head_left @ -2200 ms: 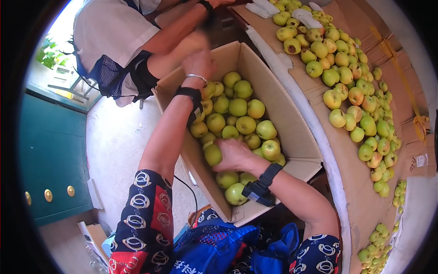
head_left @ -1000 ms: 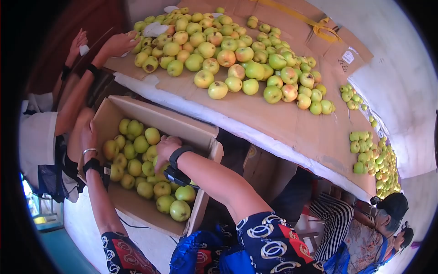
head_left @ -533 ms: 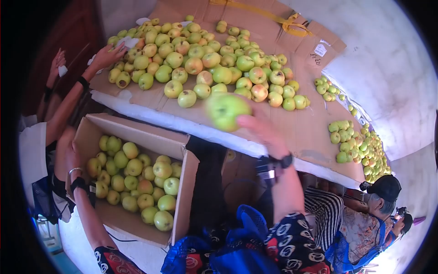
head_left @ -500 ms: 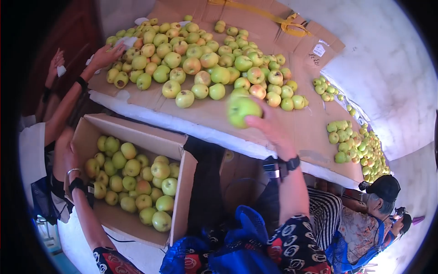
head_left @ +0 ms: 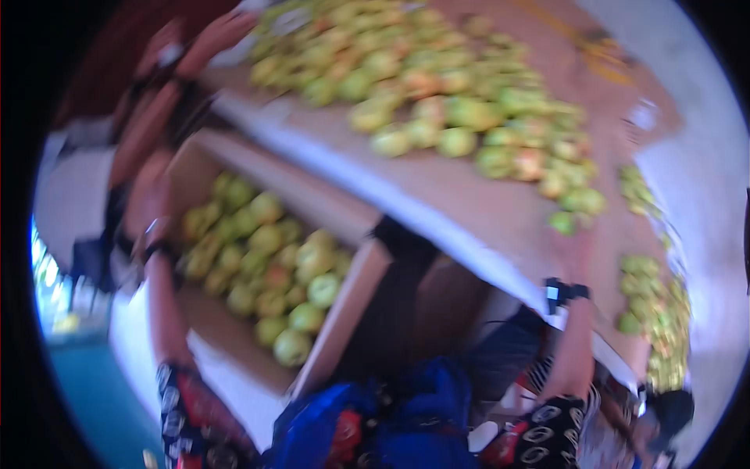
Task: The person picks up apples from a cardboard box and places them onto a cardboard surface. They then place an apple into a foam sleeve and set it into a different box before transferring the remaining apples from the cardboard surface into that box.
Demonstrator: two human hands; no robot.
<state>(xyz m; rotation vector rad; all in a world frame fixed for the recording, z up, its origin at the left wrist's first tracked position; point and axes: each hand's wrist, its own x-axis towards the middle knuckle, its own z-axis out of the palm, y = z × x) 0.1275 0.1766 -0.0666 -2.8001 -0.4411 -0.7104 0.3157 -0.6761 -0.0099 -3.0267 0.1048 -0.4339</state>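
My right hand (head_left: 575, 244) is over the cardboard-covered table (head_left: 476, 199), blurred, with a bright green apple (head_left: 562, 223) at its fingers. The apple is at the right end of a large pile of green and reddish apples (head_left: 457, 141). My left hand (head_left: 151, 205) is at the left wall of an open cardboard box (head_left: 361, 293); its fingers are too smeared to make out. Inside the box lie several green-yellow apples (head_left: 266, 239).
At the upper left, another person's hands (head_left: 223, 33) reach to the pile's far end. Smaller apple heaps (head_left: 641, 285) lie on the right. A person in a dark cap (head_left: 672, 410) is at the lower right. A pale wall borders the table.
My right hand has moved right with the green apple, to the pile's right end. The whole view has shifted and blurred, and the box appears farther right.
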